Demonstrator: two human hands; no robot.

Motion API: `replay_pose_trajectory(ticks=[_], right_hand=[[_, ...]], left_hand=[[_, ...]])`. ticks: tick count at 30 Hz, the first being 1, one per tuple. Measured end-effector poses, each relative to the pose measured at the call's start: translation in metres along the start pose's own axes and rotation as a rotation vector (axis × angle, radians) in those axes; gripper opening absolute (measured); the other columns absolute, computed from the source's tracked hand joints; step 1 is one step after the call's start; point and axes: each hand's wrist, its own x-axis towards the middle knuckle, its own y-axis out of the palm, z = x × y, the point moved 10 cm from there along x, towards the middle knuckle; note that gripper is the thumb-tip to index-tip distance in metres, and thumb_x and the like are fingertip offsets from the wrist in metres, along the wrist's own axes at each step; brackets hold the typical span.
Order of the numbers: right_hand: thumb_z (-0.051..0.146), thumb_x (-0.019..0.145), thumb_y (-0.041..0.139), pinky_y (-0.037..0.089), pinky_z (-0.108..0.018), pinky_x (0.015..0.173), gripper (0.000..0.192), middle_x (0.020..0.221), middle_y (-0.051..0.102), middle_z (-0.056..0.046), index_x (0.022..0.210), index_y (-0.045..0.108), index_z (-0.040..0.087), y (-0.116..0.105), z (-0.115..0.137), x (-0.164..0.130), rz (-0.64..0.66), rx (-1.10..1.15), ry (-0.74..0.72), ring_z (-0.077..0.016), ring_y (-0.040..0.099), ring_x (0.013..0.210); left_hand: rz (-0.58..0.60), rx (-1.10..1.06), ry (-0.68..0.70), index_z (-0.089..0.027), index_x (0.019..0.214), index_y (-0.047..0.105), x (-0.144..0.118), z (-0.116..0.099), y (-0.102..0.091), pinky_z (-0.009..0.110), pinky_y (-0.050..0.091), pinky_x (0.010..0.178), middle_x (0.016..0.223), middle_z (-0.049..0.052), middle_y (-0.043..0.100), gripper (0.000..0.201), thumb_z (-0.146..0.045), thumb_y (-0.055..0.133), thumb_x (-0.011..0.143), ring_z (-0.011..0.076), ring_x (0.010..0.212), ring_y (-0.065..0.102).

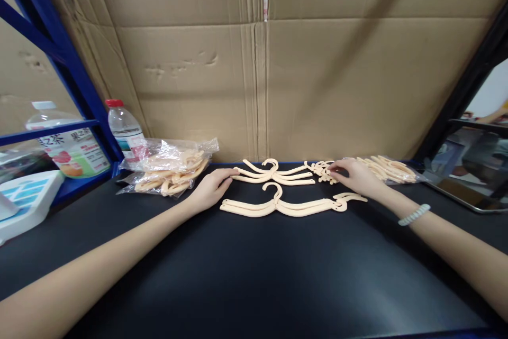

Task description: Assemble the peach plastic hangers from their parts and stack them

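Note:
Two beige plastic clothes hangers lie one behind the other on the black tabletop. The front hanger [250, 209] has its arms folded together, and a loose curved piece [353, 197] lies by its right end. The back hanger [254, 174] has its arms fanned apart. My left hand [210, 189] lies at that hanger's left end, fingers stretched out with the tips touching it. On the right, a pile of small beige connector pieces [320, 171] is partly covered by my right hand [359, 177]. Its thumb and fingers are bent together at the pile; what they pinch is hidden.
Bagged hanger parts [170, 170] lie at the left, before a red-capped bottle [126, 130]. Another clear bag [391, 170] lies behind my right hand. Cardboard [357, 74] walls off the back. A white-and-blue tray [29, 199] stands far left, a metal-edged bin [460, 170] far right.

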Motion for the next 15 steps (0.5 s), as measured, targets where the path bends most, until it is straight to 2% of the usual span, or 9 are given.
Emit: replay_pose_trajectory(ticks=[5, 8, 15], right_hand=[[0.030, 0.091, 0.041, 0.045, -0.045, 0.092, 0.033, 0.112, 0.065, -0.013, 0.113, 0.061, 0.017, 0.013, 0.026, 0.003, 0.033, 0.011, -0.170, -0.0281, 0.057, 0.105], [0.030, 0.093, 0.039, 0.042, -0.045, 0.098, 0.034, 0.121, 0.059, -0.013, 0.116, 0.060, 0.018, 0.020, 0.040, 0.000, 0.107, 0.006, -0.257, -0.0273, 0.053, 0.113], [0.034, 0.094, 0.036, 0.038, -0.049, 0.104, 0.038, 0.125, 0.058, -0.014, 0.113, 0.064, 0.017, 0.030, 0.036, -0.005, 0.175, -0.052, -0.279, -0.0297, 0.049, 0.122]], left_hand=[[0.035, 0.013, 0.024, -0.015, 0.114, 0.060, 0.001, -0.001, 0.004, 0.041, 0.045, 0.100, 0.120, 0.010, 0.065, 0.032, -0.028, 0.043, 0.090, 0.0214, 0.114, 0.059], [0.045, 0.015, 0.019, -0.015, 0.114, 0.061, 0.000, 0.000, 0.006, 0.041, 0.046, 0.098, 0.118, 0.009, 0.067, 0.032, -0.028, 0.043, 0.091, 0.0211, 0.112, 0.060], [0.067, 0.017, 0.034, -0.015, 0.111, 0.061, 0.000, -0.001, 0.009, 0.040, 0.047, 0.097, 0.116, 0.010, 0.067, 0.030, -0.027, 0.043, 0.090, 0.0207, 0.111, 0.060]])
